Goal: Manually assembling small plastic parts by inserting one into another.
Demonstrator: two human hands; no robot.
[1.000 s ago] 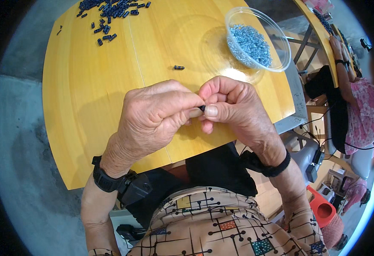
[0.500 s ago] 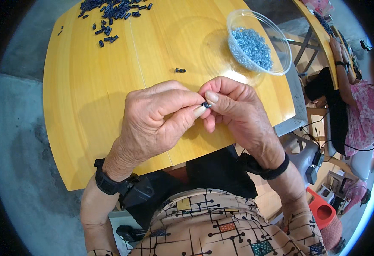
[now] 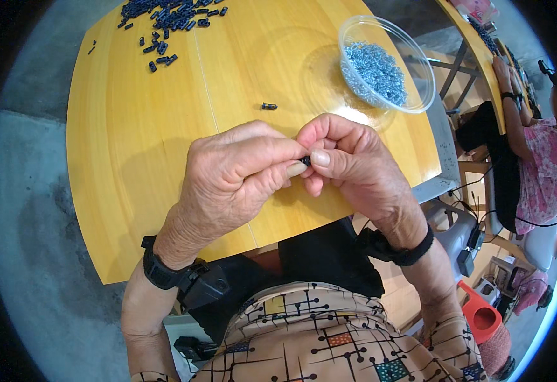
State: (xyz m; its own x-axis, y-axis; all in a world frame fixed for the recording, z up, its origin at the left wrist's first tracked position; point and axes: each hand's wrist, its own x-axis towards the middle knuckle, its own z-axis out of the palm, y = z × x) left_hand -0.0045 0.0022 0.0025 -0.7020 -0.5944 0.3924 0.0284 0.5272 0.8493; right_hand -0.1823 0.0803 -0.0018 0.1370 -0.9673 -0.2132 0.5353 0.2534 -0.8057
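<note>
Between the thumb and forefinger of my left hand (image 3: 237, 175) is a small black cylindrical part (image 3: 305, 160), mostly covered by the fingers. My right hand (image 3: 355, 165) meets it over the table, its thumb and fingers pinched at the part's right end. Whatever lies under that thumb is hidden. Just beyond my hands, another black part (image 3: 269, 106) lies on its side on the yellow wooden table (image 3: 132, 191). A clear round plastic bowl (image 3: 423, 95) at the far right holds many small silvery metal pieces (image 3: 377, 73), too small to tell apart.
A pile of black parts (image 3: 176, 14) covers the far left of the table, with several strays (image 3: 161, 60) nearer me. Two tiny dark bits (image 3: 92, 47) lie near the left edge. To the right, a person in a pink floral top (image 3: 542, 169) sits at another table (image 3: 482, 70).
My right thumb has shifted slightly and now covers the shiny bit that showed at the black part's end. My left hand keeps its grip, almost in the same place.
</note>
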